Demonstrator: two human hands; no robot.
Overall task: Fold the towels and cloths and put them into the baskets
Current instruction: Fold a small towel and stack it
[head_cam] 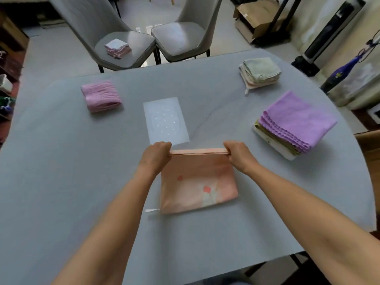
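Both bare forearms reach forward over the grey table [61, 161] — the left hand [155, 155] and right hand [238, 154] each curl their fingers round a far corner of the folded peach cloth [197, 182], pinching its far edge. The cloth lies flat near the table's middle, its near edge resting free.

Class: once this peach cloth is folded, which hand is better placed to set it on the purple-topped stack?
Probably right: the right hand grips the peach cloth on the side nearest the purple-topped stack; the left hand would have to cross over.
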